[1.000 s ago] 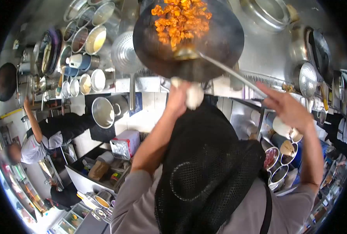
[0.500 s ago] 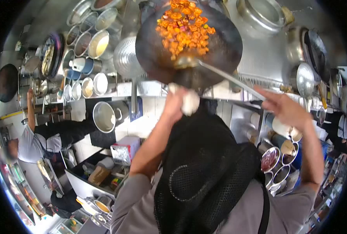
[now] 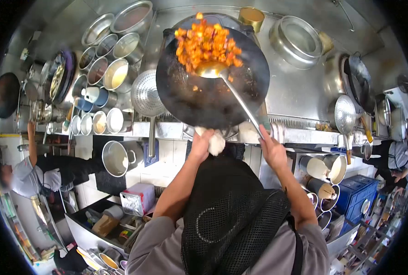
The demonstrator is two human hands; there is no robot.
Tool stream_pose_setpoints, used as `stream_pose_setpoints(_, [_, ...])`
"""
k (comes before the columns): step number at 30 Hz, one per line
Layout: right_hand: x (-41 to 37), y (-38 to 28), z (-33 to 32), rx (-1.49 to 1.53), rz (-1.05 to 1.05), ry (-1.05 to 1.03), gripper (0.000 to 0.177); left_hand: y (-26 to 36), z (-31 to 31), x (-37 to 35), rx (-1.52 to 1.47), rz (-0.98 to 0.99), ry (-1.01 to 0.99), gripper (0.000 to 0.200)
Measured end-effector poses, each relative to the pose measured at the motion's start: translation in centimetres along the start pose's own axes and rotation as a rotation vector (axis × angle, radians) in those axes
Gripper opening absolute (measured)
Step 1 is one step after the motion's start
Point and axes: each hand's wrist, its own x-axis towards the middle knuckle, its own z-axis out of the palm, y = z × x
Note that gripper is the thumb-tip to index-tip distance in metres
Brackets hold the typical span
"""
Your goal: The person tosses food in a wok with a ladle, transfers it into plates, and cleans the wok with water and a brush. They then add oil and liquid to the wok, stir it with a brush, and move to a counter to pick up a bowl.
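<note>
A dark wok (image 3: pixel 185 101) sits at the top middle, tilted up at its near side. Orange-red diced food (image 3: pixel 206 43) is bunched over its far half, some pieces apparently in the air. At the wok's near rim, my left hand (image 3: pixel 202 145) is closed around a white cloth (image 3: pixel 216 144); whether a wok handle lies underneath is hidden. My right hand (image 3: pixel 274 152) grips the end of a long metal ladle (image 3: pixel 240 100). Its bowl is up against the near side of the food. A few loose bits cling to the wok's bare surface.
Left of the wok lies a perforated skimmer (image 3: pixel 146 91), beside several metal pots and bowls (image 3: pixel 117 74). A large metal pot (image 3: pixel 300 39) and a second skimmer (image 3: pixel 345 110) are on the right. Another person (image 3: pixel 39 169) stands at far left; someone else (image 3: pixel 389 158) is at far right.
The food has gone from spread across the wok to a bunch at its far side. My right hand and the ladle have moved left, nearer my left hand. My view has shifted slightly.
</note>
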Motion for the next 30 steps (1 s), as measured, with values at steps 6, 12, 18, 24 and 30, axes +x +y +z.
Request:
stream_pose_setpoints(6, [1.6,-5.4,-8.4,0.290,0.050,-0.052,0.055,7.2,5.2,9.7,-0.061,-0.100,0.093,0.009])
stream_pose_setpoints(12, [3.1,-5.4,-9.1,0.356,0.164,-0.047,0.055,5.0,4.8,11.0,-0.103,-0.106,0.014,0.012])
stream_pose_setpoints(18, [5.2,-0.6,-3.0,0.391,0.290,-0.098,0.046,5.2,2.8,13.0,-0.075,-0.076,-0.005,0.017])
stream_pose_setpoints(24, [18.1,-4.7,-0.3,0.683,0.673,-0.173,0.050,4.1,1.2,15.9,0.032,-0.097,-0.012,0.025])
stream_pose_setpoints(30, [22.6,-0.7,4.0,0.443,0.090,-0.311,0.054,4.4,1.5,16.1,0.085,-0.073,-0.040,0.024])
